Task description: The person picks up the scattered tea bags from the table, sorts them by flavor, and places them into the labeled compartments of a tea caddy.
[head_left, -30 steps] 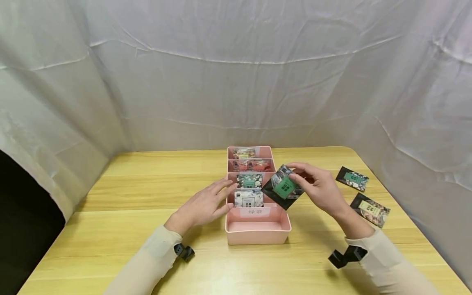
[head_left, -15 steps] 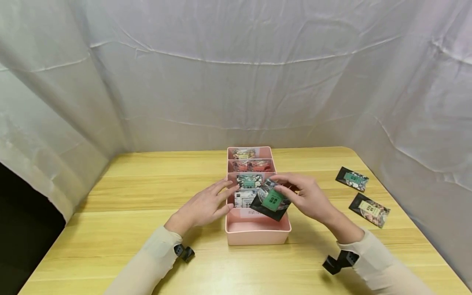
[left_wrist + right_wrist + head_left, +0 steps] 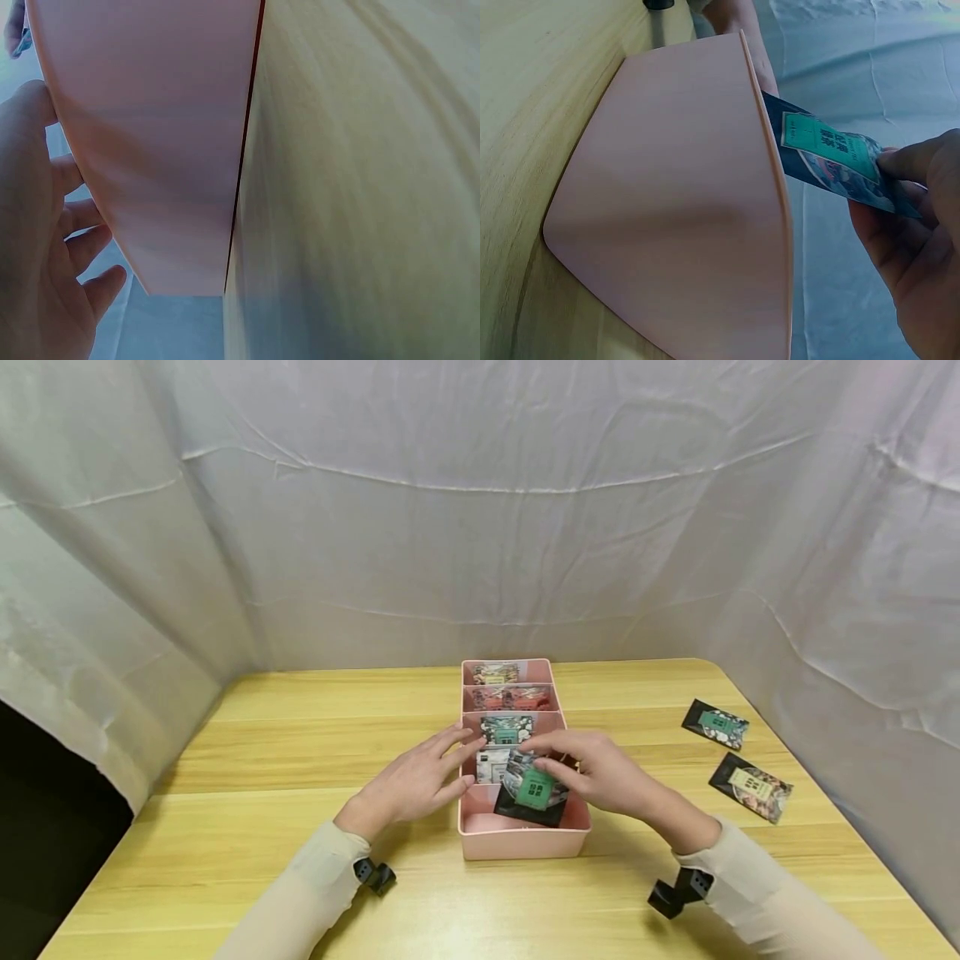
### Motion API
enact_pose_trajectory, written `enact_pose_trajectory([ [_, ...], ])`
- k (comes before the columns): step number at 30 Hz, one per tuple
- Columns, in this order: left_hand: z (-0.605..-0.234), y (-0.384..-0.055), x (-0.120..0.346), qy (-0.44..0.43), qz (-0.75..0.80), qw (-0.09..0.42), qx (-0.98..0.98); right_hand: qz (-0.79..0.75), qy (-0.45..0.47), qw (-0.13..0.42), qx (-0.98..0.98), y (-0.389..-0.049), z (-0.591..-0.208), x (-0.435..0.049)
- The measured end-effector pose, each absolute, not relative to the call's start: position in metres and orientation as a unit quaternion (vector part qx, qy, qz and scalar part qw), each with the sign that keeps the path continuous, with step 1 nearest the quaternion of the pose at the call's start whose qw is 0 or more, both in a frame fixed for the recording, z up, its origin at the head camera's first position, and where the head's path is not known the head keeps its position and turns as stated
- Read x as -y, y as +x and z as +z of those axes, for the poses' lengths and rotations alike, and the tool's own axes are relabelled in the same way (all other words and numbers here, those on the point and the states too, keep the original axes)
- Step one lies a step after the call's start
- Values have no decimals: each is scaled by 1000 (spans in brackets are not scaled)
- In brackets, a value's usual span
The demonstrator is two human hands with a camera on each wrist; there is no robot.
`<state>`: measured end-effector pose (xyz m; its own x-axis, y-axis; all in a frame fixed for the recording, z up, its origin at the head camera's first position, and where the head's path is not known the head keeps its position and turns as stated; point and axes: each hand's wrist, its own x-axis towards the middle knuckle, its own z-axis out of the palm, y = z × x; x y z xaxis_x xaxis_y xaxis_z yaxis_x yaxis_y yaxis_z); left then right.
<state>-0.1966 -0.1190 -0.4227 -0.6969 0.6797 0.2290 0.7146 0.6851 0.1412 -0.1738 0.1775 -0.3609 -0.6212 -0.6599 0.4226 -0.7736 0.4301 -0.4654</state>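
Note:
A black tea sachet (image 3: 534, 789) with a green label is pinched at its top edge by the thumb and fingers of my right hand (image 3: 600, 775). The sachet tilts over the front compartment of a pink divided box (image 3: 523, 846), and the right wrist view shows its lower end behind the box rim. My left hand (image 3: 416, 783) rests against the box's left rim with fingers spread and nothing held. Further compartments hold a white sachet (image 3: 491, 766), a teal floral sachet (image 3: 507, 729), red sachets (image 3: 525, 697) and a yellow-labelled sachet (image 3: 496, 674).
On the wooden table (image 3: 315, 743), to the right, lie a black sachet with a teal label (image 3: 716, 724) and one with a cream label (image 3: 751, 787). A pale curtain (image 3: 480, 552) hangs behind the table and along its sides.
My right hand has carried the green-labelled sachet left and down, from beside the box to its front compartment. The left hand has stayed at the rim.

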Motion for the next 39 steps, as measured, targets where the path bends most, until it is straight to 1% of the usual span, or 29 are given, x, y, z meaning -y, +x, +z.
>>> enact_pose_trajectory([
  [5,-423,-196,119,-381,-112,78,914,311,445,50,838,-175,-362,-174],
  [11,-424,-196,119,-376,-111,75,917,295,451,-9,843,-174,-362,-171],
  [14,-424,-195,120,-375,-111,72,918,288,455,-26,842,-174,-363,-170],
  [27,-424,-195,119,-373,-107,62,919,260,468,-62,843,-173,-371,-165],
  [34,-424,-196,119,-374,-106,66,919,239,478,-55,843,-173,-374,-164],
  [39,-423,-196,119,-376,-110,71,917,239,467,-54,850,-173,-374,-166],
])
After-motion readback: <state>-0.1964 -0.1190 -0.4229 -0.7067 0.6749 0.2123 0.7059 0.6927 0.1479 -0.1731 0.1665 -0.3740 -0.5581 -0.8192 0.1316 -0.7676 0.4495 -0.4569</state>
